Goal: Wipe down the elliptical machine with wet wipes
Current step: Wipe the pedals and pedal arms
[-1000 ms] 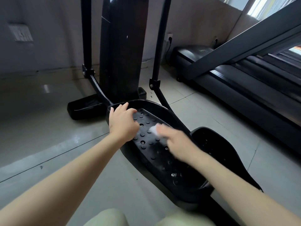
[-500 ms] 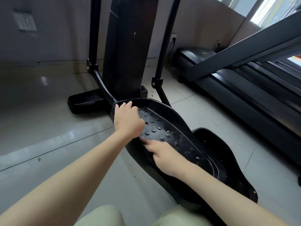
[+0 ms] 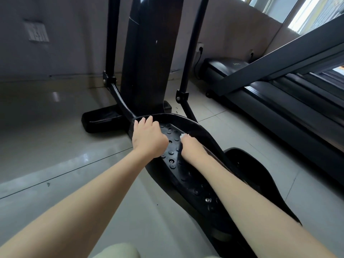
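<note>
The black elliptical machine (image 3: 149,58) stands in front of me, its studded left pedal (image 3: 188,175) tilted up toward me. My left hand (image 3: 148,139) grips the pedal's front left rim, fingers curled over the edge. On the pedal's studded surface, my right hand (image 3: 191,148) presses a white wet wipe (image 3: 184,135); only a small white tip of it shows past the fingers. The second pedal (image 3: 256,172) lies lower, to the right.
A black treadmill (image 3: 279,94) runs along the right side, its slanted frame bar crossing the upper right. The elliptical's base foot (image 3: 100,120) sits on the glossy tiled floor (image 3: 55,146). A wall with a socket and cable is behind.
My right hand has slid forward up the pedal with the wipe, from the near left edge to the upper middle. My left hand stays on the rim.
</note>
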